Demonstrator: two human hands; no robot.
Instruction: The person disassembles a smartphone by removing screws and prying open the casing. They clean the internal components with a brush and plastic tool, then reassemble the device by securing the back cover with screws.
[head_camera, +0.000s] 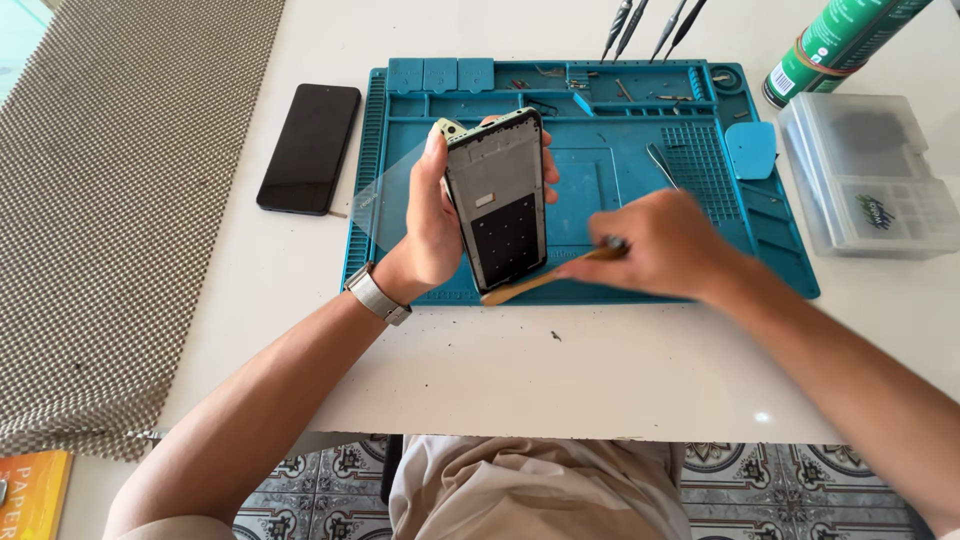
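Left hand (432, 215) grips a phone frame (497, 198) upright above the blue mat (600, 180), fingers wrapped round its edges. Right hand (660, 243) pinches a wooden tool (540, 280) between thumb and fingers, its tip at the frame's lower edge. A black phone (309, 148) lies left of the mat.

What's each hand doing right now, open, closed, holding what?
Left hand: closed around the phone frame, held tilted above the blue mat.
Right hand: closed on a wooden stick tool.
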